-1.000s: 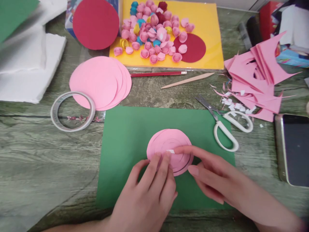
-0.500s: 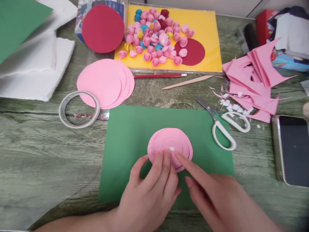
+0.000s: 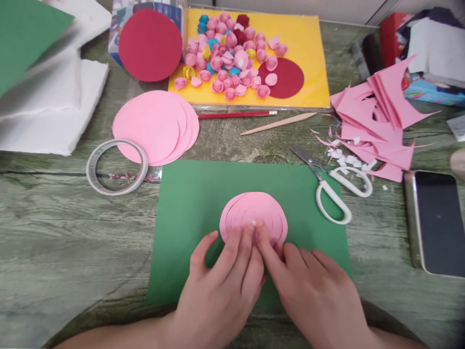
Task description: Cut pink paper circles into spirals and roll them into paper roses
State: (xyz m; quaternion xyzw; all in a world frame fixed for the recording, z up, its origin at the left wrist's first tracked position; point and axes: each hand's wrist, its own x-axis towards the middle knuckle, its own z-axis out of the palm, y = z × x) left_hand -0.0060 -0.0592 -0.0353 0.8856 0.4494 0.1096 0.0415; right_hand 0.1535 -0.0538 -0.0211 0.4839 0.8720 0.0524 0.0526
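At the frame's left, a tape roll is laid over pink circles. Near lower centre, the left hand is held unclenched, fingertips rested on a spiral-cut pink disc at centre. The disc is also touched by the right hand's forefinger; whether it is gripped there cannot be told. At right, scissors are placed.

Matt pink paper disc, smooth matt green card, scissors with metal blades and white plastic handles, wooden stick, glossy-screened smartphone, wood-grain tabletop, yellow sheet in shiny plastic
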